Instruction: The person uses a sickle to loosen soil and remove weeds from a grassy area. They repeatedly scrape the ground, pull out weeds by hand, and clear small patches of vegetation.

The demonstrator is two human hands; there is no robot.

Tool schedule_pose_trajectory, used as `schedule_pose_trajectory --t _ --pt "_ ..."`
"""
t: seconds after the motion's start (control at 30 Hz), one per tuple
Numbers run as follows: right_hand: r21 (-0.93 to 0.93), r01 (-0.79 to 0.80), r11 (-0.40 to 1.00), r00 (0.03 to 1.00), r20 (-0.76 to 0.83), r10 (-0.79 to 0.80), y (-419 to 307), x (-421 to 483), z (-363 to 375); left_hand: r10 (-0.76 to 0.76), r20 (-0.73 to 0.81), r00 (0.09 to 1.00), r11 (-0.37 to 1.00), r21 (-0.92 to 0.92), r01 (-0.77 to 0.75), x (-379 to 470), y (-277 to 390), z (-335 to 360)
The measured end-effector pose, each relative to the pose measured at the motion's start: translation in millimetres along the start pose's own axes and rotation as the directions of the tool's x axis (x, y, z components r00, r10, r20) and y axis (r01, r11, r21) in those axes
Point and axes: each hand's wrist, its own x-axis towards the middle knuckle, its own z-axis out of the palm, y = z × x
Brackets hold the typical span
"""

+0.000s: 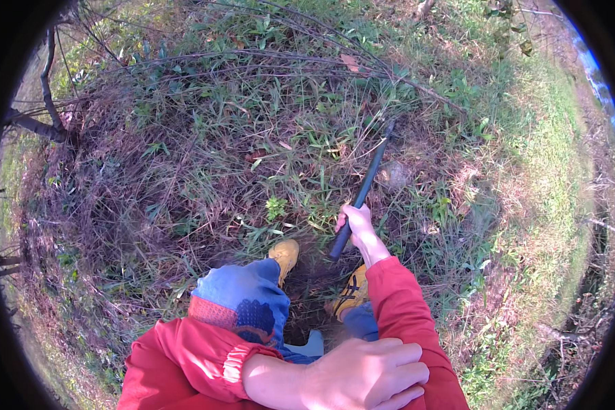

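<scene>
My right hand [357,221] is wrapped around the lower part of a long dark tool handle [371,174]. The handle slants up and to the right over the grass, and its butt sticks out just below my fist. Whatever head the tool has is lost among the stems at the far end. Across my body, my left hand [371,371] lies against the red right sleeve [407,307], with its fingers curled. The fingertips are hidden, so whether they pinch the cloth is unclear.
Grass and weeds [225,154] cover the ground. Long thin dry stems [287,56] lie across the far side. A bare forked branch [48,115] rises at the left. My yellow shoes [285,256] stand close below the handle. More twigs [561,333] edge the right.
</scene>
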Motion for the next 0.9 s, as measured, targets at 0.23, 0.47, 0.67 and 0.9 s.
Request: schedule_pose_trajectory --t 0.23,0.47,0.67,0.9 --pt "0.064 -0.03 0.998 0.999 -0.029 0.031 8 -51 -32 -0.002 -0.022 1.0 1.0 0.012 0.002 -3 0 1" --pt "0.296 0.307 0.905 0.92 -0.336 -0.202 -64 54 -56 0.014 -0.014 1.0 1.0 0.014 -0.014 1 0 -1" --pt "0.017 -0.098 0.995 0.973 0.213 0.092 10 21 29 0.025 -0.016 1.0 0.999 -0.02 -0.026 6 -6 -5" --pt "0.026 0.02 0.999 0.998 0.054 -0.021 15 -15 -8 0.076 0.007 0.997 0.997 0.003 -0.076 7 -10 -12"
